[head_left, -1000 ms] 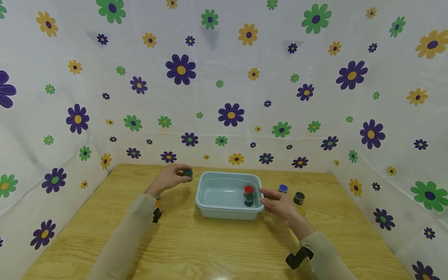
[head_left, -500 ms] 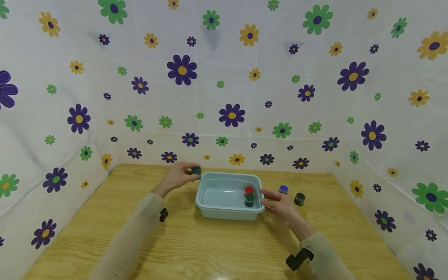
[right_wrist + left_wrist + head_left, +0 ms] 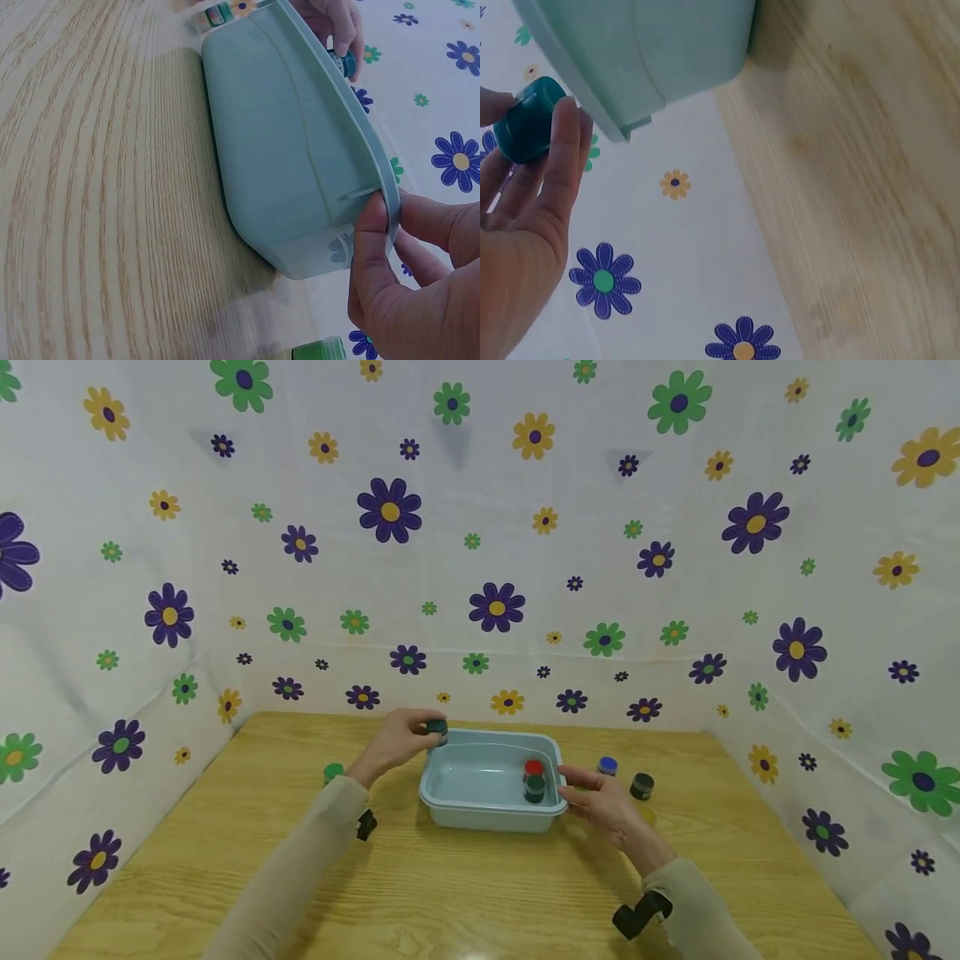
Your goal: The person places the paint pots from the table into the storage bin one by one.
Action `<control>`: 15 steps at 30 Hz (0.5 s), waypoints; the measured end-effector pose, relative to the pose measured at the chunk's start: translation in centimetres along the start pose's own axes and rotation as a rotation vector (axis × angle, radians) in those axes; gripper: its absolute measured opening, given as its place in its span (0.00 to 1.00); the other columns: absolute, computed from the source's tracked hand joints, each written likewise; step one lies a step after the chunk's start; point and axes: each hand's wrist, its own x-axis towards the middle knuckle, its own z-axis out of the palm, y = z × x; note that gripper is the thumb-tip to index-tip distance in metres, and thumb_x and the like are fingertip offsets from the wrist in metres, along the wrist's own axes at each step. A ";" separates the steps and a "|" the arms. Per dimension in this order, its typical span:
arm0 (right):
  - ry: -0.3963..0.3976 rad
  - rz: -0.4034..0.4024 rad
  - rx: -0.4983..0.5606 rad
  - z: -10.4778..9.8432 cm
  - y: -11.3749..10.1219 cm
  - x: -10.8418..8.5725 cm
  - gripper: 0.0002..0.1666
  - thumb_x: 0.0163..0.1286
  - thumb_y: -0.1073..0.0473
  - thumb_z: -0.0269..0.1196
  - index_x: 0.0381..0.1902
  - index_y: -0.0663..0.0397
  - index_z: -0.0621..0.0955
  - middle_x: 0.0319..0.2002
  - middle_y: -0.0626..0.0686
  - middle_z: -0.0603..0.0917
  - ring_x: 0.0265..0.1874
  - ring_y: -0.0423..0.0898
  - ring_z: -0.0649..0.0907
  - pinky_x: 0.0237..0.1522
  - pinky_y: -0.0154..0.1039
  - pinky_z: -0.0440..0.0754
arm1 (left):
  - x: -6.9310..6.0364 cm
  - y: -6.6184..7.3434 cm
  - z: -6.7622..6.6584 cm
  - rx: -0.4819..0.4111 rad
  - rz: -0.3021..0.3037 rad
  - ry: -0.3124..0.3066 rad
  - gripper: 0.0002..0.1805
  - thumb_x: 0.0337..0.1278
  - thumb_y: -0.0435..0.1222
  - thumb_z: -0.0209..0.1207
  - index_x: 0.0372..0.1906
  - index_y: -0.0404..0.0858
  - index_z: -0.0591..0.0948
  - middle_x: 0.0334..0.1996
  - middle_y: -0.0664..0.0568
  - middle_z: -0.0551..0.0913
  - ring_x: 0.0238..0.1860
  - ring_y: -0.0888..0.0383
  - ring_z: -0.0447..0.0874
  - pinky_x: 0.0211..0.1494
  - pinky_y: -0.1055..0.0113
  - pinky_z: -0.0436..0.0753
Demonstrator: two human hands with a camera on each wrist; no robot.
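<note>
Before me a person in beige sleeves is working at a wood-grain table, with a pale blue plastic tub sitting on it; the left hand is pinching a small teal jar at the tub's far left corner, thumb and fingers clamped round its sides; whether the jar is hanging over the rim or just outside it, I cannot tell; the right hand is steadying the tub at its right end, thumb and fingers closed together on the rim.

Inside the tub, towards its right end, a red-lidded jar is standing, with a dark green-lidded jar sitting just in front of it; to the right of the tub, beyond the right hand, a blue-lidded jar and a black jar are standing apart from each other, and something yellow is showing in part from behind that hand; left of the tub, a green-lidded jar is peeping out past the left sleeve; behind the tub, a white cloth printed with purple, green and yellow flowers is hanging.
</note>
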 end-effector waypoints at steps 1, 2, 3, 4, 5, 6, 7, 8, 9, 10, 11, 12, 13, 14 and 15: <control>-0.005 -0.001 -0.002 0.0 0.0 0.0 0.29 0.69 0.64 0.63 0.67 0.60 0.73 0.66 0.63 0.72 0.49 0.47 0.80 0.50 0.37 0.85 | 0.0 0.1 0.2 -0.001 -0.004 -0.001 0.23 0.57 0.41 0.64 0.58 0.43 0.81 0.49 0.48 0.85 0.44 0.51 0.84 0.43 0.62 0.87; -0.009 -0.003 -0.004 0.0 -0.1 0.0 0.29 0.69 0.64 0.63 0.67 0.61 0.72 0.67 0.64 0.72 0.49 0.48 0.80 0.50 0.37 0.85 | 0.0 0.3 0.4 0.002 -0.009 -0.001 0.23 0.57 0.42 0.64 0.58 0.43 0.81 0.49 0.49 0.85 0.45 0.52 0.84 0.43 0.63 0.87; -0.007 -0.003 -0.004 -0.1 -0.1 0.0 0.29 0.69 0.64 0.63 0.67 0.61 0.72 0.67 0.64 0.72 0.49 0.48 0.79 0.50 0.37 0.85 | 0.1 0.4 0.6 0.000 -0.012 -0.003 0.23 0.57 0.41 0.64 0.58 0.43 0.81 0.50 0.49 0.85 0.45 0.52 0.84 0.43 0.63 0.87; -0.002 -0.004 -0.003 0.0 -0.1 -0.1 0.29 0.69 0.64 0.63 0.67 0.61 0.73 0.66 0.64 0.72 0.50 0.48 0.80 0.50 0.37 0.85 | 0.1 0.5 0.8 0.000 -0.014 -0.004 0.22 0.57 0.42 0.64 0.58 0.43 0.81 0.50 0.49 0.85 0.45 0.52 0.84 0.44 0.63 0.87; 0.003 -0.004 -0.004 0.0 -0.1 -0.1 0.28 0.69 0.64 0.63 0.66 0.60 0.73 0.66 0.63 0.72 0.50 0.48 0.80 0.50 0.37 0.85 | 0.1 0.7 1.0 -0.001 -0.015 -0.004 0.22 0.57 0.41 0.64 0.58 0.43 0.81 0.50 0.49 0.85 0.46 0.52 0.84 0.44 0.63 0.87; 0.002 -0.005 -0.011 0.0 -0.1 0.0 0.28 0.69 0.64 0.62 0.67 0.60 0.73 0.66 0.63 0.72 0.50 0.48 0.80 0.51 0.37 0.85 | 0.1 0.8 1.2 0.001 -0.016 -0.004 0.23 0.57 0.41 0.65 0.58 0.43 0.82 0.50 0.49 0.85 0.46 0.52 0.84 0.44 0.64 0.87; 0.003 -0.006 -0.017 0.0 -0.1 0.0 0.28 0.69 0.64 0.62 0.66 0.59 0.73 0.66 0.63 0.72 0.51 0.49 0.80 0.51 0.37 0.85 | 0.1 0.9 1.4 0.006 -0.016 -0.003 0.22 0.56 0.41 0.65 0.58 0.43 0.82 0.50 0.49 0.85 0.46 0.53 0.84 0.44 0.64 0.87; 0.001 -0.008 -0.023 0.0 -0.1 0.0 0.28 0.69 0.64 0.62 0.67 0.59 0.73 0.67 0.63 0.72 0.51 0.49 0.79 0.51 0.37 0.85 | 0.1 1.0 1.6 0.006 -0.017 -0.003 0.22 0.56 0.41 0.65 0.57 0.43 0.82 0.50 0.50 0.85 0.45 0.53 0.84 0.43 0.64 0.87; 0.001 -0.011 -0.030 0.0 -0.1 0.0 0.28 0.70 0.63 0.62 0.67 0.59 0.73 0.67 0.63 0.72 0.52 0.49 0.80 0.51 0.38 0.85 | 0.1 1.1 1.8 0.004 -0.019 -0.003 0.22 0.55 0.40 0.66 0.57 0.42 0.82 0.50 0.50 0.85 0.44 0.53 0.84 0.43 0.64 0.87; 0.000 -0.014 -0.037 0.0 -0.1 0.0 0.28 0.70 0.63 0.62 0.67 0.59 0.73 0.67 0.63 0.72 0.52 0.49 0.80 0.51 0.38 0.85 | 0.1 1.2 2.0 0.005 -0.019 -0.002 0.22 0.55 0.40 0.66 0.56 0.42 0.83 0.49 0.50 0.85 0.43 0.54 0.84 0.43 0.64 0.87; -0.003 -0.015 -0.044 0.0 -0.1 0.0 0.28 0.70 0.63 0.62 0.67 0.59 0.73 0.67 0.63 0.72 0.53 0.50 0.79 0.52 0.38 0.85 | 0.1 1.3 2.2 -0.002 -0.019 -0.008 0.22 0.55 0.39 0.66 0.56 0.42 0.83 0.48 0.49 0.85 0.42 0.54 0.84 0.42 0.63 0.87; -0.006 -0.017 -0.048 0.1 -0.1 -0.1 0.28 0.70 0.63 0.62 0.67 0.59 0.73 0.67 0.63 0.71 0.53 0.50 0.79 0.52 0.38 0.85 | 0.1 1.4 2.4 -0.011 -0.019 -0.016 0.22 0.55 0.39 0.66 0.56 0.41 0.83 0.48 0.49 0.85 0.40 0.54 0.84 0.42 0.62 0.88; -0.003 -0.017 -0.047 0.1 -0.1 -0.1 0.28 0.70 0.63 0.62 0.67 0.60 0.73 0.67 0.64 0.71 0.53 0.50 0.79 0.51 0.38 0.85 | 0.1 1.5 2.6 -0.025 -0.017 -0.025 0.22 0.55 0.38 0.66 0.56 0.40 0.83 0.48 0.48 0.85 0.39 0.55 0.84 0.42 0.60 0.88; -0.004 -0.017 -0.045 0.1 0.0 -0.1 0.28 0.70 0.63 0.62 0.67 0.60 0.72 0.67 0.64 0.71 0.53 0.50 0.79 0.51 0.38 0.85 | 0.0 1.6 2.8 -0.039 -0.014 -0.036 0.21 0.55 0.37 0.66 0.56 0.40 0.82 0.47 0.47 0.85 0.38 0.55 0.84 0.43 0.58 0.88; 0.000 -0.015 -0.041 0.1 0.0 -0.2 0.28 0.70 0.63 0.62 0.67 0.60 0.72 0.67 0.64 0.71 0.52 0.49 0.80 0.51 0.38 0.85 | 0.0 1.6 3.0 -0.050 -0.010 -0.047 0.21 0.55 0.37 0.66 0.56 0.39 0.82 0.47 0.47 0.85 0.37 0.56 0.85 0.43 0.56 0.88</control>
